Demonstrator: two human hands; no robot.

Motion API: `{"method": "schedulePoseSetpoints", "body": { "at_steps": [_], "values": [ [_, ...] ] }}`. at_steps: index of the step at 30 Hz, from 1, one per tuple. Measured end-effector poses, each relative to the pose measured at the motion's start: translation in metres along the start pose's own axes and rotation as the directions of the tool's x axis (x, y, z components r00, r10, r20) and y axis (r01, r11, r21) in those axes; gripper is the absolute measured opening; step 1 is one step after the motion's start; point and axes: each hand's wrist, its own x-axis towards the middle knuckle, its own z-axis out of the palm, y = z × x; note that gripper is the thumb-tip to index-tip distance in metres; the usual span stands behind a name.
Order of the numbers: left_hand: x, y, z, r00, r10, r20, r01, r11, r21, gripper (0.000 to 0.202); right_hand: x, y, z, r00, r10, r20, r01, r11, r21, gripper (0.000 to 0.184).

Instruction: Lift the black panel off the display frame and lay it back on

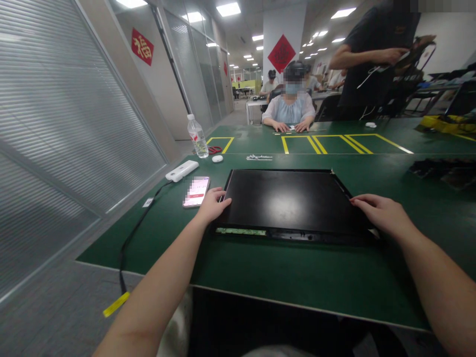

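Note:
A flat black display panel [290,203] lies on the green table [282,277] in front of me, a green circuit strip [241,231] showing along its near edge. My left hand [212,204] rests at the panel's left edge, fingers curled over it. My right hand [383,214] lies flat on the panel's right edge with the fingers stretched out. A phone [196,192] with a lit screen lies just left of my left hand.
A white power bank [182,170] with a black cable [134,233], a water bottle [197,136], red scissors [214,149] and a small white case [217,158] lie at the left. A seated person [290,106] faces me; another person [372,59] stands at the right.

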Motion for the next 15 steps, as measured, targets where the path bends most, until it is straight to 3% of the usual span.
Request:
{"method": "schedulePoseSetpoints", "body": {
  "at_steps": [9, 15],
  "values": [
    [-0.0004, 0.0004, -0.0009, 0.999, 0.029, 0.033, -0.034, 0.986, 0.161, 0.042, 0.0048, 0.0072, 0.0009, 1.000, -0.010, -0.008, 0.011, 0.998, 0.067, 0.038],
    [0.0011, -0.0031, -0.0005, 0.998, 0.050, 0.041, -0.057, 0.982, 0.180, 0.042, 0.0035, 0.0042, -0.0012, 1.000, 0.015, -0.004, -0.014, 0.994, 0.112, 0.036]
  ]
}}
